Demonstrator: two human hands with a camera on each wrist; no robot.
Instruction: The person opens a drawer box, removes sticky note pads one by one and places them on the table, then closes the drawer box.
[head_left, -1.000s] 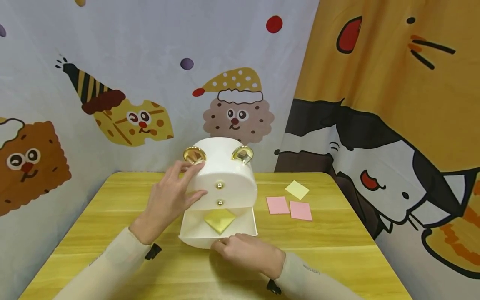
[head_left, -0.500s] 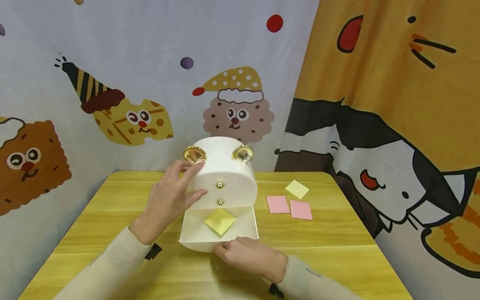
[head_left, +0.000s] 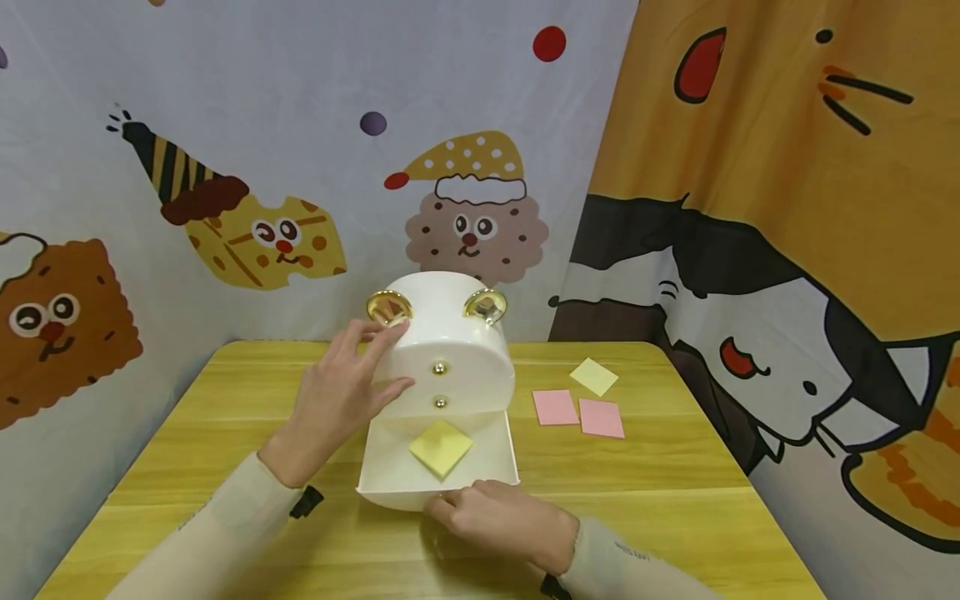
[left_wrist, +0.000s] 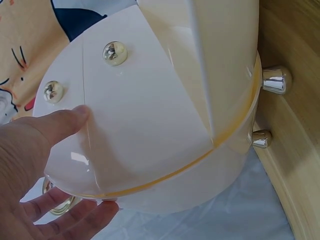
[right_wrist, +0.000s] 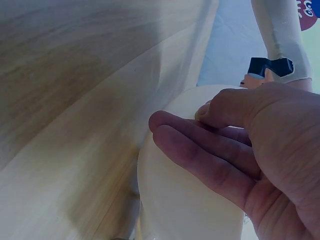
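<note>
A white, round-fronted storage box [head_left: 444,315] with gold rings on top and small gold knobs stands in the middle of the table. My left hand [head_left: 341,392] holds its left side. In the left wrist view the thumb [left_wrist: 70,122] presses the front panel, while the other fingers lie round the side. At the bottom front, a white drawer [head_left: 382,467] hangs open, and a yellow square of note paper [head_left: 441,448] lies inside. My right hand [head_left: 506,523] grips the drawer's front edge with curled fingers; the fingertips' exact contact is partly hidden.
Two pink sticky notes, one on the left [head_left: 556,407] and one on the right [head_left: 602,418], lie right of the box with a pale yellow note [head_left: 594,377] behind them. A cartoon-printed curtain [head_left: 300,100] hangs behind the wooden table [head_left: 645,500].
The drawer has come further open toward me, with my right hand moving slightly along with it. More of the yellow note shows. My left hand stays on the box.
</note>
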